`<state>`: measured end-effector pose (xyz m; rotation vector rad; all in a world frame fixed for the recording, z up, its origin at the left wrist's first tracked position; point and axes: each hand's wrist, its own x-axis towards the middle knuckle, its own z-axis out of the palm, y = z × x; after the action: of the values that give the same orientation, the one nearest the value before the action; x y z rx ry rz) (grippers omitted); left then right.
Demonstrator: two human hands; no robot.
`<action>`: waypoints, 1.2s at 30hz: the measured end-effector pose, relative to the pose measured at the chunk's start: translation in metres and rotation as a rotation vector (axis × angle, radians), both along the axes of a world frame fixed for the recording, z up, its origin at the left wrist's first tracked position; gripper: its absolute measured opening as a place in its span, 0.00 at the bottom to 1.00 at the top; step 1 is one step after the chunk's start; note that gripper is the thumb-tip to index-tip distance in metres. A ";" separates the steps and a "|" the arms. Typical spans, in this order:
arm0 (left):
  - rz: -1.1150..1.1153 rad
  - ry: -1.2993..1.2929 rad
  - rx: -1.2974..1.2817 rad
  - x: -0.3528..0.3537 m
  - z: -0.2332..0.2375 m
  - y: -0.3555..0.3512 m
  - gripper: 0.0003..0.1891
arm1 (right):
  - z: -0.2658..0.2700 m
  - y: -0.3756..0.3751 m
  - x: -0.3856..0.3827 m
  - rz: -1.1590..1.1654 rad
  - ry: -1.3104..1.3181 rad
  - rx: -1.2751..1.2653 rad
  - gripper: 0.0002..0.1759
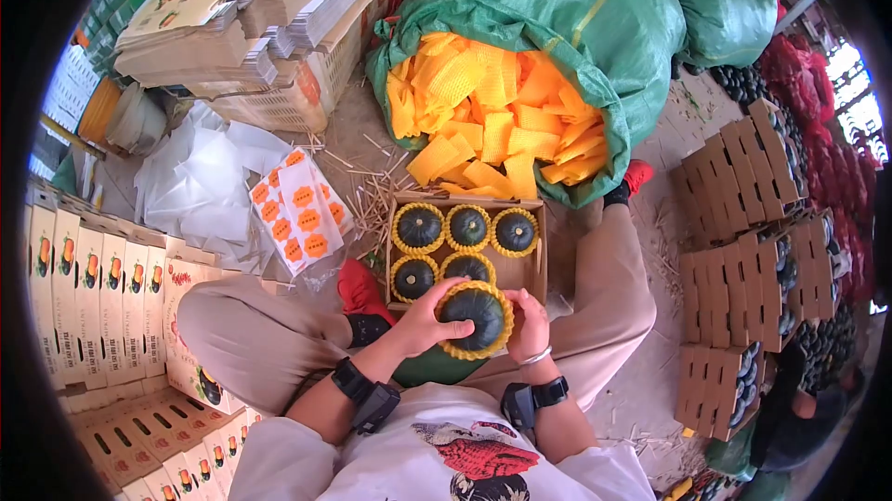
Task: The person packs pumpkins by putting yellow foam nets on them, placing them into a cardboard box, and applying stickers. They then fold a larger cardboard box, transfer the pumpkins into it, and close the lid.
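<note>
Between both hands, over the near edge of an open cardboard box (531, 276), is a dark green pumpkin (476, 313) in a yellow foam net (504, 326). My left hand (426, 323) grips its left side, with the thumb across the front. On the right side, the curled fingers of my right hand (528, 323) press against the net. Several more netted pumpkins (419, 227) sit in the box, three along the far row and two nearer me. The held pumpkin partly covers the box's near part.
A green sack (613, 46) spilling yellow foam nets (506, 83) lies beyond the box. Orange sticker sheets (302, 213) and white plastic sheets (200, 176) are at left. Flattened cartons (269, 8) are stacked behind them. Filled boxes (734, 287) stand at right; printed cartons (107, 287) stand far left.
</note>
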<state>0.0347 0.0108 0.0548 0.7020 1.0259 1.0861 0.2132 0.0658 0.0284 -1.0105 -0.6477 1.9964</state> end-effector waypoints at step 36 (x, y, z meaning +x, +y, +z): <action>-0.412 1.473 0.373 0.111 -0.083 0.115 0.38 | -0.065 0.100 0.082 1.059 -1.601 0.510 0.14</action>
<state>0.1456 0.1260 -0.0281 2.0528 1.7557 0.2359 0.2948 0.1660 -0.0363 -2.0266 -2.7760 1.0400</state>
